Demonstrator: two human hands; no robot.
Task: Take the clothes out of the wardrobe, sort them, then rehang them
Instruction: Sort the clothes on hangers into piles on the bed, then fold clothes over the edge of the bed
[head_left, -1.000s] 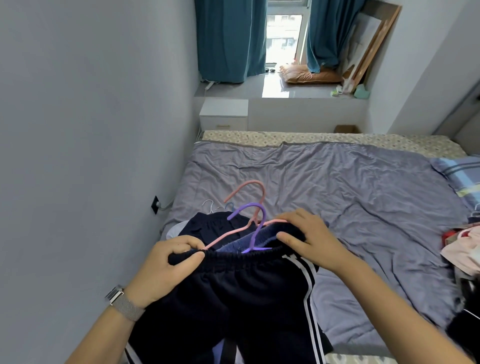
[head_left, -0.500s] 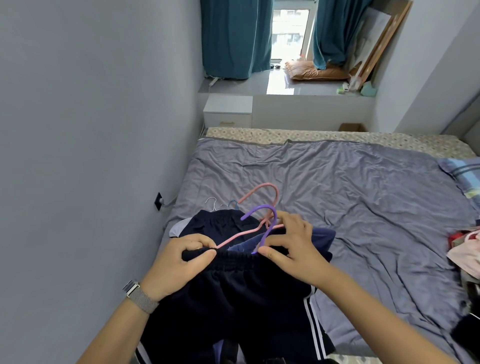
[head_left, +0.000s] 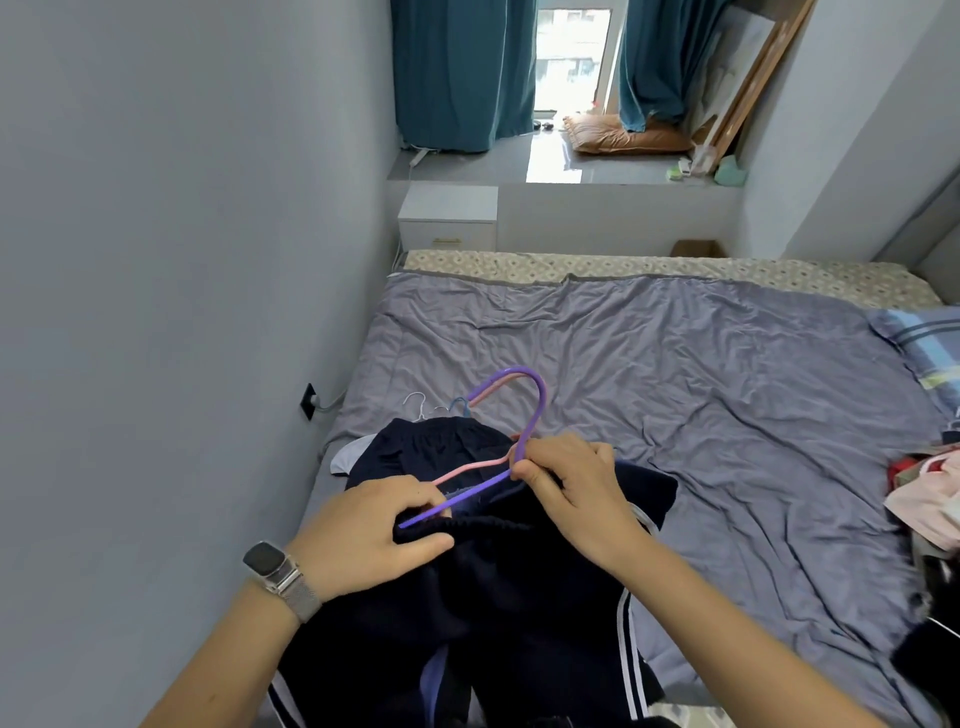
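Note:
Navy track pants (head_left: 498, 613) with white side stripes lie at the near left corner of the bed. My left hand (head_left: 371, 530) grips their elastic waistband, where the purple hanger's arm ends. My right hand (head_left: 576, 488) pinches the purple hanger (head_left: 535, 410) at its neck, above the pants. A pink hanger (head_left: 467, 470) sits just behind the purple one. More dark garments (head_left: 431, 447) on white and blue hangers lie underneath, toward the wall.
The grey quilt (head_left: 675, 374) covers the bed. A pile of pink and red clothes (head_left: 924, 493) sits at the right edge, a striped pillow (head_left: 924, 343) behind it. The wall with a socket (head_left: 310, 401) runs along the left. A white nightstand (head_left: 448, 218) stands beyond the bed.
My right hand left the waistband's right side and took the purple hanger's neck. The purple hanger has risen and its arm now points into the waistband by my left hand.

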